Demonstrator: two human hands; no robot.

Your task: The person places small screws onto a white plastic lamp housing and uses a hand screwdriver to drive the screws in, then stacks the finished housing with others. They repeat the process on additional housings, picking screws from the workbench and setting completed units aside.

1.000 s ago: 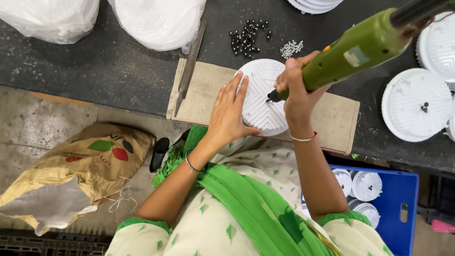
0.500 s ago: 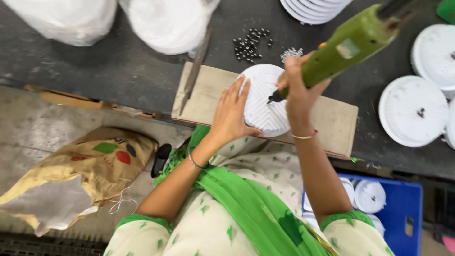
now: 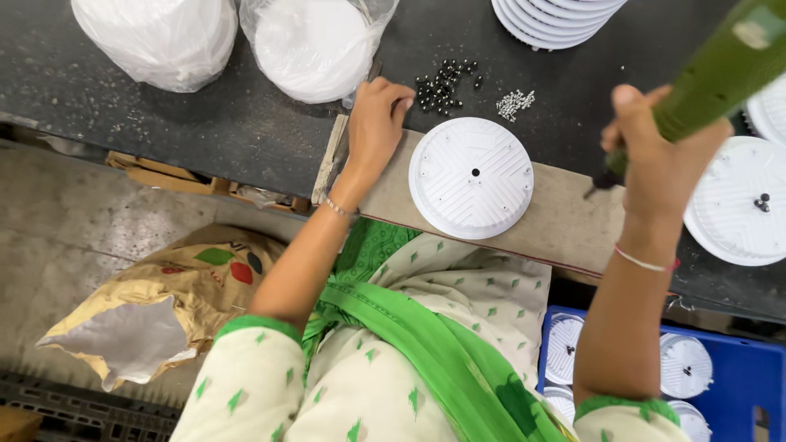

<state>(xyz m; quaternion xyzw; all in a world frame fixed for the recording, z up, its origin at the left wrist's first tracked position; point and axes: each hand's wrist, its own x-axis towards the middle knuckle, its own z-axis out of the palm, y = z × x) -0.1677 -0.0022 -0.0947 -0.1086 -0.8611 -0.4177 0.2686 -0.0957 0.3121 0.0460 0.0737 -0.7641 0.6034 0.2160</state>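
Head view, now vs. 1.0 s and 0.5 s ago:

1. Left hand (image 3: pixel 378 115): was flat on the white ribbed disc (image 3: pixel 471 176), pinning it down. Now off the disc, moved to upper centre of frame, fingers curled and reaching at the pile of dark screws (image 3: pixel 444 83) on the worktop (image 3: pixel 205 115). Fingertips at pile edge; can't tell if a screw is pinched yet.

2. Right hand (image 3: pixel 659 160): closed round the green power screwdriver (image 3: pixel 720 69). Earlier the bit sat on the disc's right rim; now tool is lifted and swung to the right of frame, bit tip (image 3: pixel 594 190) clear of the disc, over the wood board (image 3: pixel 565 225).

3. Disc: lies centre frame on the board, ribbed face up, untouched by either hand.

4. Meaning: one fastening pass appears finished; tool parked, left hand fetching the next fastener. Judgement only.

5. Nearby: small silver screws (image 3: pixel 514 102) just right of the dark pile; another white disc (image 3: pixel 741 200) at right edge w/ dark screws on it; bagged discs (image 3: pixel 315 45) upper left; blue crate (image 3: pixel 737 368) lower right w/ more discs.
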